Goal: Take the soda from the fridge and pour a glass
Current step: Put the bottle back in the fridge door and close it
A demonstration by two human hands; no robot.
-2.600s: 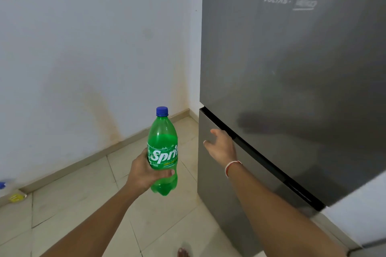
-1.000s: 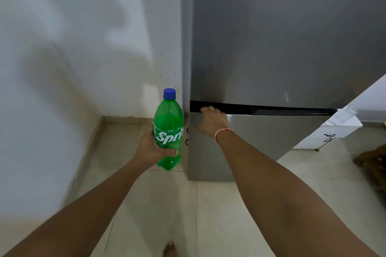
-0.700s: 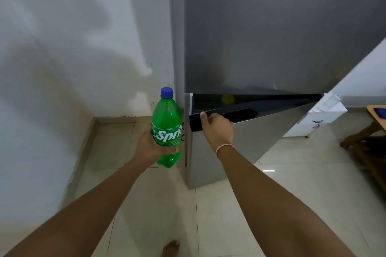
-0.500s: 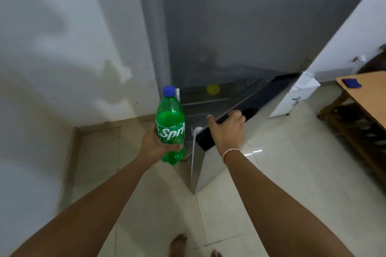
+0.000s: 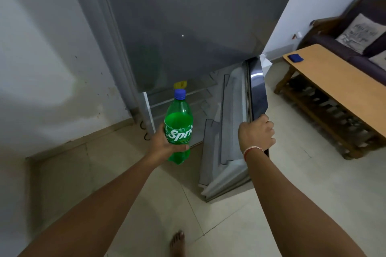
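Note:
My left hand (image 5: pixel 165 144) grips a green Sprite bottle (image 5: pixel 178 123) with a blue cap, held upright in front of the fridge's open lower compartment. The bottle is roughly half to two-thirds full. My right hand (image 5: pixel 255 134) is closed on the top edge of the lower fridge door (image 5: pixel 231 131), which stands swung wide open to the right. The grey fridge (image 5: pixel 188 27) has its upper door closed. Inside the lower compartment I see clear shelves (image 5: pixel 188 94) and a small yellow item (image 5: pixel 180 84). No glass is in view.
A wooden table (image 5: pixel 334 81) with a small blue object (image 5: pixel 295 57) stands to the right, a slatted shelf beneath it. A dark sofa with cushions (image 5: pixel 359 33) is behind it. A white wall is on the left. My bare foot (image 5: pixel 177 243) is on the tiled floor.
My right hand pulled the lower fridge door from shut to wide open, swinging right. The view turned right, revealing table and sofa. The left hand kept holding the bottle upright.

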